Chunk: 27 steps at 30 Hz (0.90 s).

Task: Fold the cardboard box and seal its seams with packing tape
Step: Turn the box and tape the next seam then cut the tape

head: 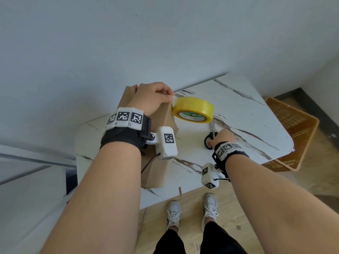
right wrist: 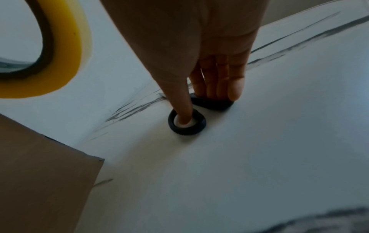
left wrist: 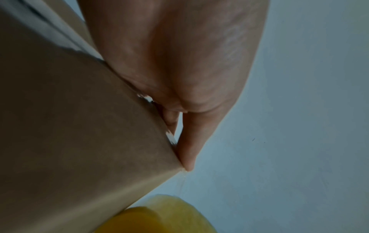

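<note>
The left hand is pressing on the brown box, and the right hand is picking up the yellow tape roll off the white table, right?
Not quite. The right hand is on the black-handled scissors, not the yellow tape roll. The right wrist view shows its thumb inside one handle loop on the white marble table. The left hand does press on the brown cardboard box.

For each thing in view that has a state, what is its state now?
Cardboard box: closed, standing on the marble table.
Yellow tape roll: hanging by its strip beside the box.
Left hand: presses the strip onto the box top.
Scissors: lying on the table.
Right hand: thumb in a handle ring.
</note>
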Motion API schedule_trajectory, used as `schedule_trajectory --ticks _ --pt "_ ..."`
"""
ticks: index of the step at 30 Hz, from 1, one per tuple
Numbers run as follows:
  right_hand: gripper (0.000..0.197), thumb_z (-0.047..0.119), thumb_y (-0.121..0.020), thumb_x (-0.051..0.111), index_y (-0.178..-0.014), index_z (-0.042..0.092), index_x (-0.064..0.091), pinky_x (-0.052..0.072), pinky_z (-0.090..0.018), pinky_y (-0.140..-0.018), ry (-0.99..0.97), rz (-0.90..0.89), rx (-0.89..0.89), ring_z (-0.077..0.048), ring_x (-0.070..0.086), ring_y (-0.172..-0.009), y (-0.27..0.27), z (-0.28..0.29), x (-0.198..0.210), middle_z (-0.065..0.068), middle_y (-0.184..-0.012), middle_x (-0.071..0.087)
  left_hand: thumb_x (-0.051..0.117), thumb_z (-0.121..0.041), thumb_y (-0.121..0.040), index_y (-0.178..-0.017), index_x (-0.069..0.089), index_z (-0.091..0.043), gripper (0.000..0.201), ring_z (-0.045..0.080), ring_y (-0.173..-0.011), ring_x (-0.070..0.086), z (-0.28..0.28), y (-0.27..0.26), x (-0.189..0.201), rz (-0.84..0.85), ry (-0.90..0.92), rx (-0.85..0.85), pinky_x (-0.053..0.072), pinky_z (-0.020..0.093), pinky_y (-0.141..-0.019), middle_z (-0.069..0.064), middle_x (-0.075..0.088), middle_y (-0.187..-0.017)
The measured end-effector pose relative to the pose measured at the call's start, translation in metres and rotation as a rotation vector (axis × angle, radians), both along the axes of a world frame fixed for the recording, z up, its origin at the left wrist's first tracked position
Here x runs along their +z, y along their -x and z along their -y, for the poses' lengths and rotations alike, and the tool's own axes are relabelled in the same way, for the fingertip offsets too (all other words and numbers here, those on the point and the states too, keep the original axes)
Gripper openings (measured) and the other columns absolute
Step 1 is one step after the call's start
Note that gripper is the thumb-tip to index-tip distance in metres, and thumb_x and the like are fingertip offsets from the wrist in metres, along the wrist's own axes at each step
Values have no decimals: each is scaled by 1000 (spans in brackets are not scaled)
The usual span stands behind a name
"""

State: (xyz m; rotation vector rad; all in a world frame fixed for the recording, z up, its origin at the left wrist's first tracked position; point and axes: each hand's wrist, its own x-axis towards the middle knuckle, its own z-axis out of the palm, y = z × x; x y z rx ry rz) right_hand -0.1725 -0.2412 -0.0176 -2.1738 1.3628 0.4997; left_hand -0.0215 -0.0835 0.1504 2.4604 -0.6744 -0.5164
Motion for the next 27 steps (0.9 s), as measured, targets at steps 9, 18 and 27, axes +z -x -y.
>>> schedule_trajectory --ticks 9,18,27 --pt "41 32 -92 56 -61 8 45 31 -24 -44 -162 28 -103 -18 42 -46 3 0 33 -4 -56 48 58 -33 -89 -89 66 -34 8 9 -98 44 1 0 0 -13 2 7 24 41 -111 -16 62 -97" --pt "19 12 -84 69 -91 -4 63 56 -34 -65 -328 428 -267 -24 57 -53 -14 10 100 -10 -62 56 56 -34 -84 -71 58 -36 14 19 -111 54 4 -16 -9 70 -96 188 24 43 -108 -12 67 -102" --pt "57 58 -76 71 -89 2 68 51 -32 -68 -540 589 26 -20 53 -60 -27 -31 148 -14 -83 68 37 -24 -93 -86 62 -39 30 23 -122 50 -7 -37 -16 56 -128 249 17 45 -115 -6 65 -118"
